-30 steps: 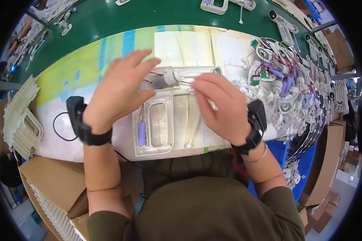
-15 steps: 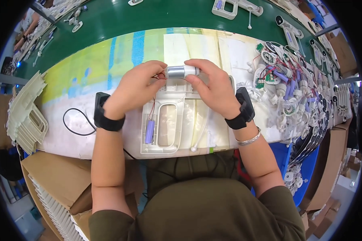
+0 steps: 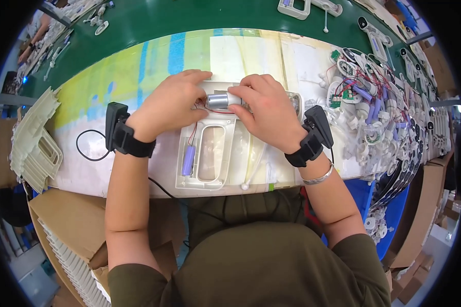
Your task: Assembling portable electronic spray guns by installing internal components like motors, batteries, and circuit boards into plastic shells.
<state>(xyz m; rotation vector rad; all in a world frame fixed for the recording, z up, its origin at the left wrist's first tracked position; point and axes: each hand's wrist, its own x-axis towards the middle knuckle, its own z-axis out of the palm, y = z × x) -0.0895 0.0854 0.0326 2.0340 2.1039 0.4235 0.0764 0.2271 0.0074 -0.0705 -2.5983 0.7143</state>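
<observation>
A silver cylindrical motor [image 3: 217, 100] with a white end piece sits low over the upper part of a white plastic housing half [image 3: 225, 180], which has a loop-shaped handle. My right hand [image 3: 266, 105] grips the white end between thumb and fingers. At the motor's other end, my left hand [image 3: 171, 105] has its fingers curled around thin red and dark wires [image 3: 197, 105]. A purple cylindrical battery [image 3: 188, 160] lies in the handle's left side, wired upward. My fingers hide part of the motor's seat.
A heap of wired parts, green boards and batteries [image 3: 366, 102] covers the table's right side. Cream housing shells [image 3: 33, 138] are stacked at the left edge. A thin white rod [image 3: 253, 169] lies beside the handle. Beyond is a green surface [image 3: 138, 30] with assembled pieces.
The motor has come down and slightly left into the housing's upper part, and tilts less clear of it. My right hand's fingers now reach over its white end.
</observation>
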